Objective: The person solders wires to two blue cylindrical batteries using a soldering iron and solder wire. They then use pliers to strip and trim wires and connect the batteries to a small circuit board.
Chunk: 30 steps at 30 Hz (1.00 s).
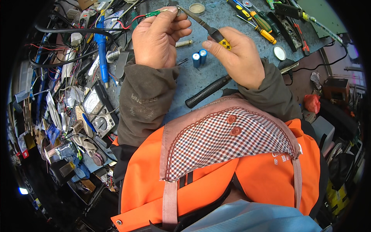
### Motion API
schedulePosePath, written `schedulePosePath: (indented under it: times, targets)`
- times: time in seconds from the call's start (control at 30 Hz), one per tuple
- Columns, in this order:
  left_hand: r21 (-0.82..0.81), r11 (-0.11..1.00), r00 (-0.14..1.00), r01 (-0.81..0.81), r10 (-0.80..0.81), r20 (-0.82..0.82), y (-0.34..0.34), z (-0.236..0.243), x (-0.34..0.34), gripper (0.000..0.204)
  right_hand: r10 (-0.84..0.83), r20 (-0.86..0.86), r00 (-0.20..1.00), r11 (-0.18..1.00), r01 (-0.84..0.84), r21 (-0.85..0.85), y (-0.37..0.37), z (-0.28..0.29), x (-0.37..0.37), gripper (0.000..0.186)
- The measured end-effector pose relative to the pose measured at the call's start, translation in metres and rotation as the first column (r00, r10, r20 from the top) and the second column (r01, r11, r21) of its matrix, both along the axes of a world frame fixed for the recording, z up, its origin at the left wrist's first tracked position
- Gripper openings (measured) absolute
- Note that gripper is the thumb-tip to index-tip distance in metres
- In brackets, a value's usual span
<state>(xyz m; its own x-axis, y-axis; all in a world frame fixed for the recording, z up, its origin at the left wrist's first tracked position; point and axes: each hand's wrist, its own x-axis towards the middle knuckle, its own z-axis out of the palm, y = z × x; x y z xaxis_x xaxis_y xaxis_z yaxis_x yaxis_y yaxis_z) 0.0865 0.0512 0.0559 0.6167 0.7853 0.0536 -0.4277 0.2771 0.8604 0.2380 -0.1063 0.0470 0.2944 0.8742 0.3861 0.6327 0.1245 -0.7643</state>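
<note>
Near the far edge of the view, my left hand [156, 44] pinches a small green circuit board [153, 13] with a red wire running off its left end. Its fingertips also surround a tiny piece too small to make out. My right hand [243, 58] grips a slim tweezers-like tool [223, 41] with a yellow-and-black grip and narrow dark metal end. The tool's tip reaches to the left fingertips; whether it touches the piece I cannot tell. Between my hands, two blue cylindrical battery cells [196, 60] stand upright on the blue-grey bench. A silvery cylinder [184, 43] lies behind them.
A black ribbed handle [207, 91] lies close to my right wrist. Several screwdrivers [261, 21] and a round white lid [279, 53] are at right. A round tin [197, 9] stands at the back. Leftward are a blue soldering iron [101, 50], an analog multimeter [97, 110] and tangled cables.
</note>
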Motion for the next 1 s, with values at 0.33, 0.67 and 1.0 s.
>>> schedulePosePath:
  times: [0.33,0.67,1.0]
  targets:
    - [-0.003,0.999,0.994,-0.050,0.049,-0.093,-0.004,0.007,0.000,0.022,-0.003,-0.068,0.998,0.998,-0.001,-0.059,-0.001,0.003,0.002,0.035]
    - [0.014,0.999,0.983,0.041,-0.037,-0.182,0.012,0.006,-0.007,0.024,-0.105,0.546,0.831,0.932,0.273,-0.237,-0.006,-0.010,0.065,0.031]
    - [0.036,0.995,0.958,0.091,-0.078,-0.278,0.018,0.011,-0.014,0.027,-0.144,0.378,0.915,0.989,0.149,0.017,0.002,-0.001,0.020,0.047]
